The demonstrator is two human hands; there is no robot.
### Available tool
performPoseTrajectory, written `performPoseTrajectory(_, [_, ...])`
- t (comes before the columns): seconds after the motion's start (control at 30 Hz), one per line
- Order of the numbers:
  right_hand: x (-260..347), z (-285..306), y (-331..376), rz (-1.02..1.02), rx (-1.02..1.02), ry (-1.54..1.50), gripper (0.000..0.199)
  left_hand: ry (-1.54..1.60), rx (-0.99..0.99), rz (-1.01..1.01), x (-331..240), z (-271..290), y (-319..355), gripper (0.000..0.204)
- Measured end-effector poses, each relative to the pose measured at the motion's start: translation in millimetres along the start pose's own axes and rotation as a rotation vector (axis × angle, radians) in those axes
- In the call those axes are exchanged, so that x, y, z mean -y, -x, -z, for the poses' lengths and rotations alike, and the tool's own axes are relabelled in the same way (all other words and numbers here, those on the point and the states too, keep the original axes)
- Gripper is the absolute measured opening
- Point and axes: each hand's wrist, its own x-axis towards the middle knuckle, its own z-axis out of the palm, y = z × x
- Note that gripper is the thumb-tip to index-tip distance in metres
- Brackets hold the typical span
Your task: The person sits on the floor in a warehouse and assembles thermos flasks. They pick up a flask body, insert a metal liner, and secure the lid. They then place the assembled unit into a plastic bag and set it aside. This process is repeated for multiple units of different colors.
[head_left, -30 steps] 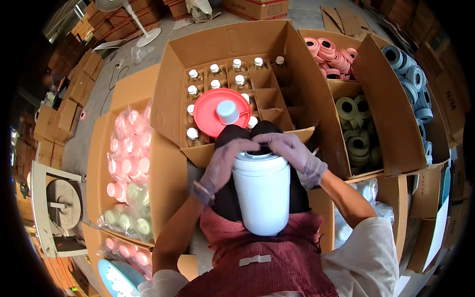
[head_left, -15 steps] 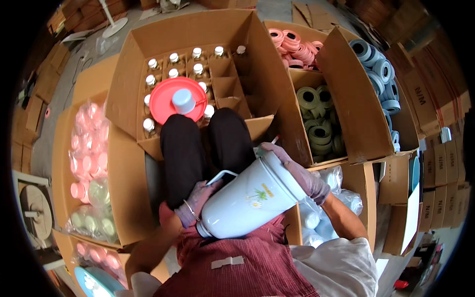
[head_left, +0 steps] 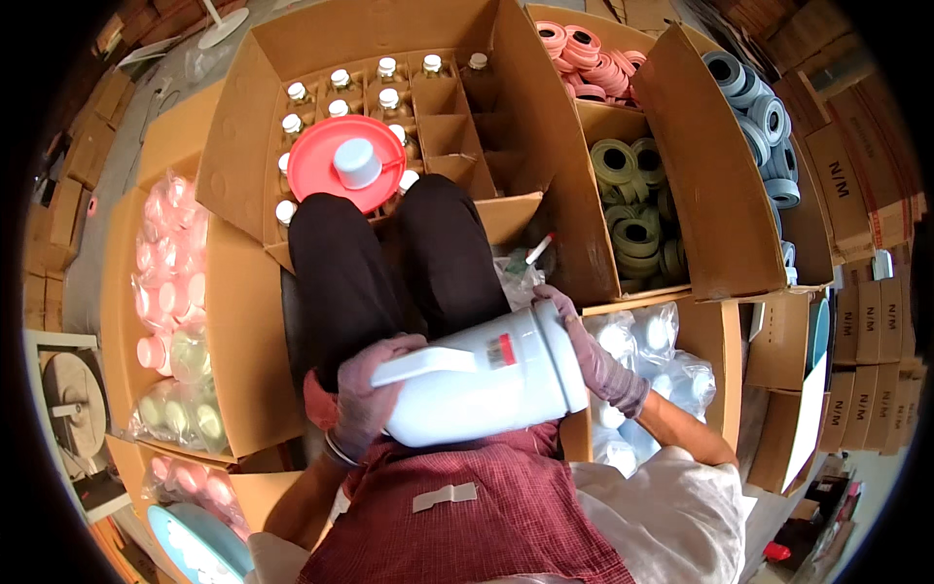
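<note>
Cardboard cartons crowd the floor around a seated person; white jug lies sideways across the lap, left hand clamped at its handle end, right hand gripping its base, steadying it; divided bottle carton ahead

The person wears thin gloves, a red checked apron, white shirt and black trousers.

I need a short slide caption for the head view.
Both hands, left and right, hold a white jug sideways above the lap.
</note>
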Motion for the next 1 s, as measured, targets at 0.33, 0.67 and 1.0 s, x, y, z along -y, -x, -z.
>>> performPoseTrajectory(0.33, [50.9, -12.5, -2.5, -0.484, -0.155, -1.254, 0.044, -0.534, 0.243, -0.736, -99.5, 3.4, -51.6, 0.028])
performPoseTrajectory(0.67, [85.5, -1.2, -12.5, 0.137, -0.235, -0.311, 0.051, 0.022, 0.042, -0.233, -49.9, -7.7, -62.5, 0.015])
performPoseTrajectory(1.0, [136.1, 29.1, -15.7, 0.718, 0.2, 0.286, 0.083, -0.557, 0.293, -0.316, -37.4, 23.7, -73.3, 0.017])
